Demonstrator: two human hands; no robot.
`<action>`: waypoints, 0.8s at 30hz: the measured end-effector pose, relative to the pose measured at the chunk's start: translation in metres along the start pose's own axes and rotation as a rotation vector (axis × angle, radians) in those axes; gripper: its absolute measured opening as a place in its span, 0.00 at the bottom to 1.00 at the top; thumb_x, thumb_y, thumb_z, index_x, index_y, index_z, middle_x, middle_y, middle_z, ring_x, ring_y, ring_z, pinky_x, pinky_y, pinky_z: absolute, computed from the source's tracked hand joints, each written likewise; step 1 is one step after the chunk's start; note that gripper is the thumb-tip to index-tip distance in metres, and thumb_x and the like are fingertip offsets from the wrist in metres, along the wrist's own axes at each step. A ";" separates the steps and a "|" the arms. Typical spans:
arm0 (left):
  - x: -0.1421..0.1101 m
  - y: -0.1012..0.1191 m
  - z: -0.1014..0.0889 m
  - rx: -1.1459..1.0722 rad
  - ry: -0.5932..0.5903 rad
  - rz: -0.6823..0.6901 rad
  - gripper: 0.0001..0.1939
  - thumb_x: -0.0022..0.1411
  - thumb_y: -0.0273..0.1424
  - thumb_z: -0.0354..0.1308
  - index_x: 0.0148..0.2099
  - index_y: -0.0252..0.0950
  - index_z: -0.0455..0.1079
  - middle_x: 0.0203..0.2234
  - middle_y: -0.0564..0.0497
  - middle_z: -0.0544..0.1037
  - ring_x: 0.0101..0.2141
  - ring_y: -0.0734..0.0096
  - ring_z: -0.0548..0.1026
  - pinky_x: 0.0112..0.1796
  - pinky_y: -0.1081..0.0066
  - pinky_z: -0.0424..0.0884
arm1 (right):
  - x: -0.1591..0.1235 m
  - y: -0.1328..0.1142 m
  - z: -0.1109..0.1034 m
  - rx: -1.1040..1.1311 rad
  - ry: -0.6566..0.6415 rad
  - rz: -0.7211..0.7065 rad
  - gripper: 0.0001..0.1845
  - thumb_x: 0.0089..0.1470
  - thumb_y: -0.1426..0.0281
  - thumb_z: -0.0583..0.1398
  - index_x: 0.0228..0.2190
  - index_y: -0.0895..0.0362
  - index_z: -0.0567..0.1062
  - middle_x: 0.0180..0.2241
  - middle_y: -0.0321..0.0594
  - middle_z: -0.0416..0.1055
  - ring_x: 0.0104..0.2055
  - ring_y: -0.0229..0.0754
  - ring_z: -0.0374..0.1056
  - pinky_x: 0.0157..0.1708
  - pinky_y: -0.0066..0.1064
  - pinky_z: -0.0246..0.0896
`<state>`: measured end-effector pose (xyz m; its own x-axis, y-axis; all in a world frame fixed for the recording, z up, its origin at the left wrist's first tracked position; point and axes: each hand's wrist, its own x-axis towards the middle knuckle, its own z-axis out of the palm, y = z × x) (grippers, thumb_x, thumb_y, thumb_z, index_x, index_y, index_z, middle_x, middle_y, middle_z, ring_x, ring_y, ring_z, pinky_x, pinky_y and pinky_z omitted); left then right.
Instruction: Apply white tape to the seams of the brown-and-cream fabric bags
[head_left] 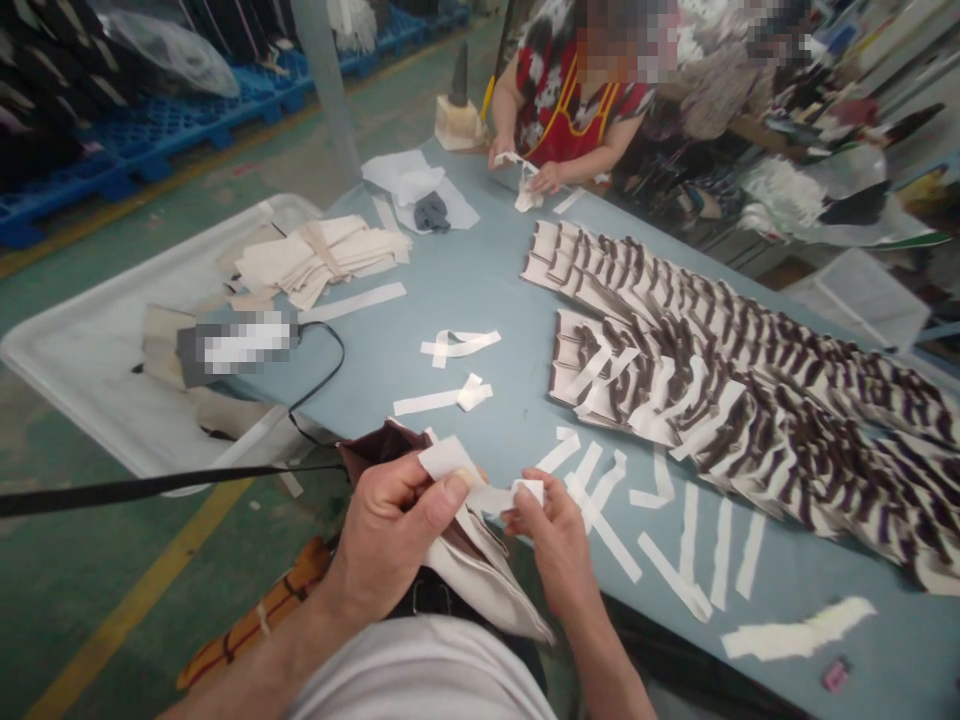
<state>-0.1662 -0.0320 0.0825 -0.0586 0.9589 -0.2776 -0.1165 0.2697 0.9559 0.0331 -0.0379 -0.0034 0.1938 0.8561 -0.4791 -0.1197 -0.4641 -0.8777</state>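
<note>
Between my hands stretches a strip of white fabric or tape (493,500). My left hand (397,530) pinches one end between thumb and forefinger, and my right hand (551,525) has the other end in its fingertips. Below them, against my body, rests a cream bag-like piece (484,575) with a dark brown lining and a black strap (172,487) running off to the left. Loose white strips (604,510) lie on the table just right of my right hand. Two more strip pieces (444,398) lie ahead of my hands.
Overlapping rows of cream and brown pieces (675,300) cover the right side of the blue-grey table (367,360). A bundle of cream fabric (322,260) sits by a white bin (97,290) at left. Across the table, a co-worker (574,110) handles a white piece.
</note>
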 end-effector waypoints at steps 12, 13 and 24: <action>-0.012 0.012 0.001 0.099 -0.115 -0.048 0.18 0.66 0.42 0.63 0.31 0.34 0.81 0.21 0.52 0.76 0.25 0.68 0.71 0.27 0.74 0.68 | -0.022 -0.079 0.021 -0.260 -0.334 -0.486 0.17 0.68 0.54 0.63 0.41 0.53 0.85 0.42 0.42 0.85 0.44 0.46 0.79 0.47 0.38 0.73; -0.012 0.014 0.002 0.147 -0.116 -0.034 0.18 0.66 0.41 0.62 0.30 0.34 0.80 0.20 0.53 0.73 0.24 0.70 0.68 0.25 0.74 0.65 | -0.027 -0.086 0.028 -0.259 -0.397 -0.521 0.13 0.67 0.57 0.64 0.41 0.53 0.85 0.42 0.40 0.85 0.44 0.45 0.78 0.47 0.37 0.72; -0.017 0.006 0.000 0.337 -0.157 0.027 0.22 0.69 0.42 0.54 0.23 0.40 0.59 0.17 0.58 0.60 0.21 0.75 0.60 0.23 0.74 0.57 | -0.021 -0.089 0.051 -0.047 -0.569 -0.350 0.13 0.63 0.62 0.70 0.28 0.55 0.82 0.32 0.38 0.82 0.35 0.41 0.74 0.42 0.33 0.69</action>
<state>-0.1659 -0.0469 0.0932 0.0987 0.9608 -0.2590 0.2179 0.2331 0.9477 -0.0098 -0.0026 0.0856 -0.3317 0.9385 -0.0962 -0.0984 -0.1359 -0.9858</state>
